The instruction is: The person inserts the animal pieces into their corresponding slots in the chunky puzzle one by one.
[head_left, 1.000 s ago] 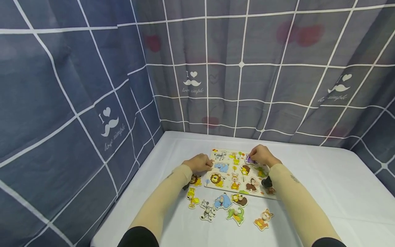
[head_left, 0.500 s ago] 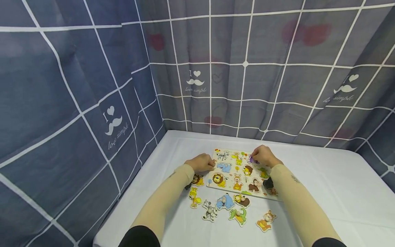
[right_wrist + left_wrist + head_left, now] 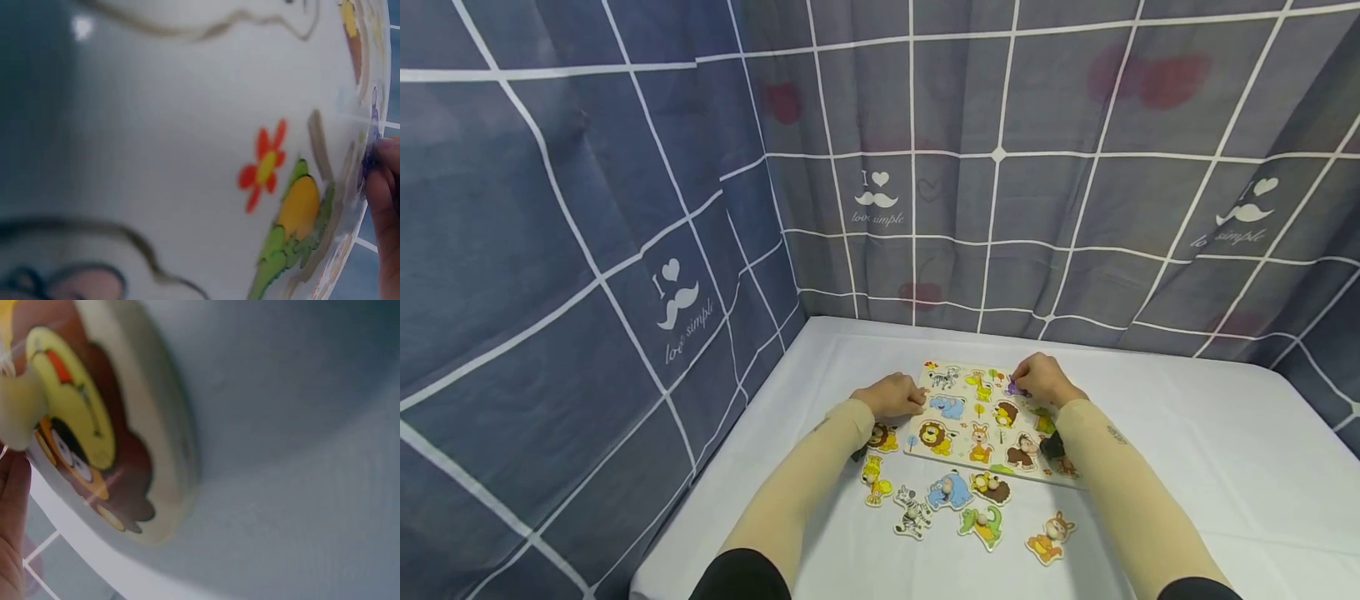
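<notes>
A wooden animal puzzle board (image 3: 958,419) lies on the table. At its left edge, my left hand (image 3: 891,396) grips the border with curled fingers. My right hand (image 3: 1045,379) is over the top right part of the board and pinches a small purple animal puzzle piece (image 3: 1017,388). The piece lies at the board's surface; its seating is partly covered by the fingers. In the right wrist view, thumb and finger (image 3: 381,187) meet at the purple piece (image 3: 371,147). A lion puzzle piece (image 3: 100,431) with a knob fills much of the left wrist view.
Loose knobbed pieces lie before the board: giraffe (image 3: 875,481), zebra (image 3: 913,512), elephant (image 3: 950,490), hedgehog (image 3: 991,487), crocodile (image 3: 982,527) and kangaroo (image 3: 1051,538). The lion piece (image 3: 883,437) is beside the left wrist. Grey checked curtains (image 3: 955,200) enclose the white table (image 3: 1210,433).
The head view has shifted slightly, so everything appears a little further right. Both hands keep their places on the board, and the right still pinches the purple puzzle piece.
</notes>
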Action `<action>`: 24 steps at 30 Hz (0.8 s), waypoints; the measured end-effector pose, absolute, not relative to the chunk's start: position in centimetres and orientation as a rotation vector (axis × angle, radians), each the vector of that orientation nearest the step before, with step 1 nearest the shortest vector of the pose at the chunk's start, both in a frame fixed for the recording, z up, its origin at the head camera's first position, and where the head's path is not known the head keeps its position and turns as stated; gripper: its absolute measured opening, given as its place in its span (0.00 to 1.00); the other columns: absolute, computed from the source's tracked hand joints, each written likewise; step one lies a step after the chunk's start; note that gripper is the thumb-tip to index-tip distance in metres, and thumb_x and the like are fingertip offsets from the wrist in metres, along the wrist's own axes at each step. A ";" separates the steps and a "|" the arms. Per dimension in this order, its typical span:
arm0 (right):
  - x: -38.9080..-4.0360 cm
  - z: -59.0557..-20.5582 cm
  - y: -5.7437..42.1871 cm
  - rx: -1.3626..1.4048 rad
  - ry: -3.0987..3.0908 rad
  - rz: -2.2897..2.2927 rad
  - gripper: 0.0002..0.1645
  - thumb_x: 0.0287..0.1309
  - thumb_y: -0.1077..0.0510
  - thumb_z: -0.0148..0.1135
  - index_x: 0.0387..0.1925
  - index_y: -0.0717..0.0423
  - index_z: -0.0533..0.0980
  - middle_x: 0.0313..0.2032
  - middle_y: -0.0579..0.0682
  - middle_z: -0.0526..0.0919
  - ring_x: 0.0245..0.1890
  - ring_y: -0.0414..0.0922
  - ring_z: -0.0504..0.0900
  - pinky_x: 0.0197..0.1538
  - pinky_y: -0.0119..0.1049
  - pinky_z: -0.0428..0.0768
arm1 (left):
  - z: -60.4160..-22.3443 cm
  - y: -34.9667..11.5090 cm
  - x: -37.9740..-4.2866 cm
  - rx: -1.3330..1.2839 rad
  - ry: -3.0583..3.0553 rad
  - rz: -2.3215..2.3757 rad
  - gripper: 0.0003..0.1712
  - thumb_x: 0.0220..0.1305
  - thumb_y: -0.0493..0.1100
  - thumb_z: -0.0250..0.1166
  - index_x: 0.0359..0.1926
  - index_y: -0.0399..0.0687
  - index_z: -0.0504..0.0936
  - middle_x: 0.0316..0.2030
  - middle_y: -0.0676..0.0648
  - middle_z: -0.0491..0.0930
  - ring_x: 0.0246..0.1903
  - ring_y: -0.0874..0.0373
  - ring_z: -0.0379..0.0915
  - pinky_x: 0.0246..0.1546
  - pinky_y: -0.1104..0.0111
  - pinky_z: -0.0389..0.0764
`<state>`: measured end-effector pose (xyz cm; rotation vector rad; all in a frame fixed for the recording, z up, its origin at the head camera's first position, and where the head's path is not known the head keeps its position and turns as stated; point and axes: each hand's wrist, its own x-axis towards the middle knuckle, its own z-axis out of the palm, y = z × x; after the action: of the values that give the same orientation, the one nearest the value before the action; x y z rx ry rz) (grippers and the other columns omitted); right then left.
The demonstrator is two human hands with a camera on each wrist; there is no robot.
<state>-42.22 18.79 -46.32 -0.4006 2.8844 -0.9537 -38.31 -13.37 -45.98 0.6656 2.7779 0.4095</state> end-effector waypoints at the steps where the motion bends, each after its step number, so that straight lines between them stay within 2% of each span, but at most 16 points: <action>1: -42.2 -46.4 18.8 -0.402 2.887 -0.947 0.09 0.58 0.68 0.62 0.37 0.68 0.86 0.35 0.60 0.88 0.31 0.45 0.79 0.35 0.34 0.79 | -46.0 -13.4 -38.3 0.664 2.775 0.412 0.19 0.68 0.50 0.67 0.58 0.54 0.84 0.55 0.51 0.84 0.57 0.58 0.77 0.63 0.67 0.76; 17: -41.6 -46.7 19.1 -0.328 2.900 -0.941 0.09 0.59 0.65 0.64 0.38 0.68 0.84 0.35 0.60 0.86 0.32 0.47 0.79 0.36 0.35 0.80 | -46.3 -13.2 -38.2 0.680 2.765 0.437 0.19 0.67 0.50 0.67 0.57 0.55 0.84 0.55 0.52 0.85 0.55 0.59 0.78 0.62 0.67 0.77; 24: -41.1 -46.3 19.6 -0.327 2.901 -0.945 0.09 0.57 0.65 0.65 0.38 0.68 0.84 0.36 0.60 0.86 0.36 0.49 0.80 0.42 0.40 0.80 | -45.9 -13.5 -38.2 0.676 2.779 0.400 0.20 0.68 0.50 0.66 0.58 0.53 0.84 0.56 0.51 0.84 0.58 0.57 0.78 0.62 0.67 0.77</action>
<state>-41.08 19.65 -46.27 -0.3267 2.9013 -0.9446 -38.20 -13.54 -45.92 0.6763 2.7793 0.4005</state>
